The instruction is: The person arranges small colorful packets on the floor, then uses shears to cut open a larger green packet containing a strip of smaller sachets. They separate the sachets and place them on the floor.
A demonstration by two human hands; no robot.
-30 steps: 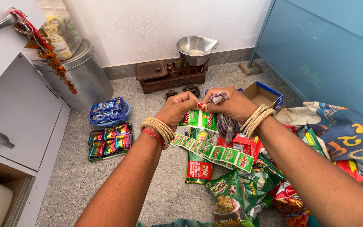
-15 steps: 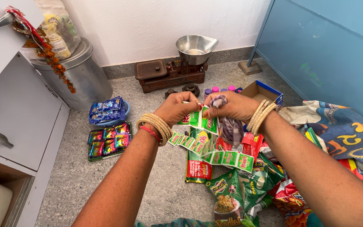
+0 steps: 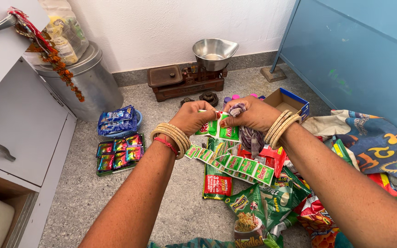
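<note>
Balance scale (image 3: 187, 76), steel drum (image 3: 86, 85), cardboard box (image 3: 288, 102)

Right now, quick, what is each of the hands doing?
Left hand: closed, pinching the strip of green sachets.
Right hand: closed on the same strip's top, a purple cloth tucked in it.

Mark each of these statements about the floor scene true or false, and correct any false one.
1. Both hands hold the strip of green sachets. True: the left hand and right hand pinch its top end.
2. The metal scale pan is full of packets. False: it looks empty.
3. The blue packets lie left of the hands. True.
4. The cardboard box lies beside the steel drum. False: it lies right of the hands, far from the drum.
5. Both wrists are bare. False: both wear bangles.
</note>
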